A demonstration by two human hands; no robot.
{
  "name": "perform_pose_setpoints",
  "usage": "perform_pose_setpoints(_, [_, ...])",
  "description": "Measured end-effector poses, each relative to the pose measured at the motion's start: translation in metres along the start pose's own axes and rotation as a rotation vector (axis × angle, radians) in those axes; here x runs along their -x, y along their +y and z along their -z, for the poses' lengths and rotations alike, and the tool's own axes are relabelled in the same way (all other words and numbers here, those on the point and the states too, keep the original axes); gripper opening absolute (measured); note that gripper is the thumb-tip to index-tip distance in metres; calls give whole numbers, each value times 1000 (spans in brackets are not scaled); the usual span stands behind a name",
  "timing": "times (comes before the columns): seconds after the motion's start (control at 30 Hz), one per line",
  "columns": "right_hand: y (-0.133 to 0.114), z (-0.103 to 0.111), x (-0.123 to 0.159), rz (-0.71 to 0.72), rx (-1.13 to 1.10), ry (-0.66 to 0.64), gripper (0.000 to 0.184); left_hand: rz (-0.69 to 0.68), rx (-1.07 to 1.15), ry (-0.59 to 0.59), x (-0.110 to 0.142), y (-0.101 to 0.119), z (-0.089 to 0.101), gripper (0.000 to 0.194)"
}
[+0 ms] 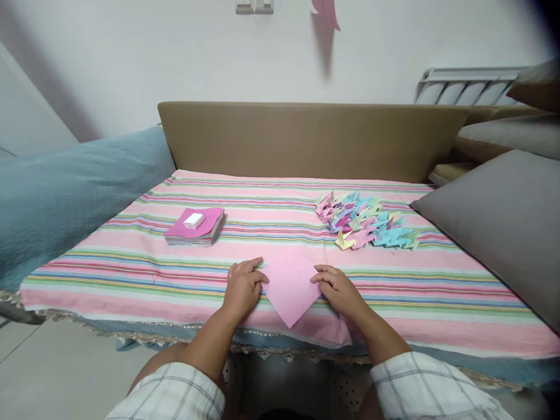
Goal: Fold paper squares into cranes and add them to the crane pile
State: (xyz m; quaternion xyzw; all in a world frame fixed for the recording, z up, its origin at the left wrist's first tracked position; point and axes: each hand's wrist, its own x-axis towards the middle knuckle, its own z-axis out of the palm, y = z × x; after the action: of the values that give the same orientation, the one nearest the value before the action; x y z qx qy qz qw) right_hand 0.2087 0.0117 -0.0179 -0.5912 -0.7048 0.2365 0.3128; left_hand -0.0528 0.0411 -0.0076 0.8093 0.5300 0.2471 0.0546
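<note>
A square sheet of pink origami paper lies turned like a diamond near the front edge of the striped cloth, one corner pointing at me. My left hand pinches its left corner between thumb and fingers. At the right corner, my right hand grips the paper in the same way. Beyond my right hand sits a cluster of folded paper cranes in pink, blue, yellow, green and purple. To the far left of the sheet stands a stack of coloured paper, with a small white block on top.
The striped cloth covers a sofa seat with a brown backrest. A blue-covered armrest bounds the left side. Grey cushions pile up on the right. A white radiator is on the wall behind.
</note>
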Motion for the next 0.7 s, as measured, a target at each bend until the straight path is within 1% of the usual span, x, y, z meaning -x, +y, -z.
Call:
perform_pose_setpoints(0.1, [-1,0,-1,11,3,2,33,-49,-29,29,0,-4,-3,33])
perform_pose_setpoints(0.17, [-2,0,-2,26,-18,0,30,-66,-35,58,1,-2,-2,33])
perform_pose_setpoints(0.23, [-4,0,-2,24,-52,12,28,-81,-29,106,4,5,1,31])
perform_pose_setpoints(0.3, [-5,0,-2,-7,-91,50,28,-125,-7,147,8,15,4,25])
perform_pose_setpoints(0.37, [-6,-1,-2,-56,-140,113,29,-228,25,131,13,25,5,20])
perform_pose_setpoints(0.47, [-10,-1,-1,-145,-239,190,31,-362,47,80,20,36,0,30])
perform_pose_setpoints(0.53, [-14,0,2,-193,-306,181,31,-390,32,74,22,39,-5,29])
perform_pose_setpoints(0.6, [-18,1,5,-211,-349,142,32,-388,9,86,21,38,-10,26])
perform_pose_setpoints(0.7, [-22,4,10,-207,-365,105,34,-382,-15,145,19,35,-13,20])
